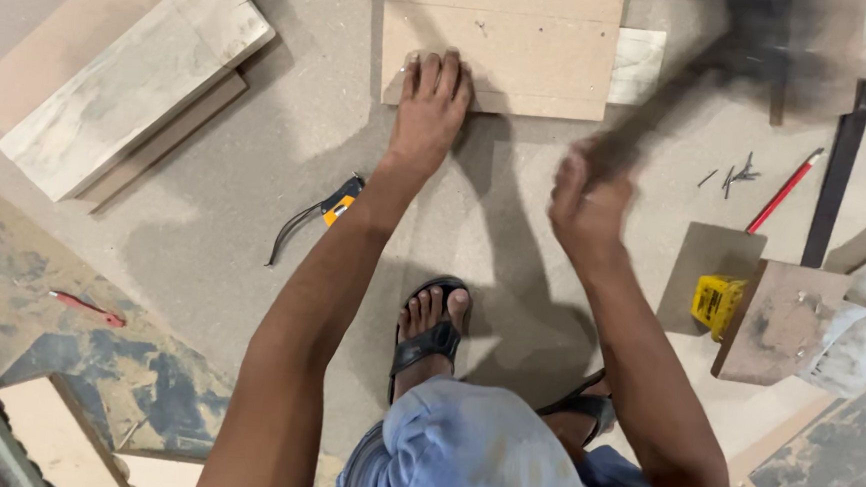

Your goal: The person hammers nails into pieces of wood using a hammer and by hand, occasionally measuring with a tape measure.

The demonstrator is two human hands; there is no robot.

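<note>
My left hand (pixel 430 101) lies flat, fingers together, on the near edge of a tan fibreboard panel (pixel 525 49) at the top centre. My right hand (pixel 586 198) is closed around the handle of a hammer (pixel 735 51); the hammer is motion-blurred and its head is up at the top right, above the floor. A small nail or hole mark shows on the panel near its pencil line. My sandalled feet (pixel 433 324) stand below the hands.
Pliers with a yellow grip (pixel 319 217) lie left of my arm. Stacked boards (pixel 133 75) sit upper left. Loose nails (pixel 733 175), a red pencil (pixel 785 190), a dark metal square (pixel 838 168), a yellow tape measure (pixel 718 301) and wood offcuts (pixel 784 325) lie right.
</note>
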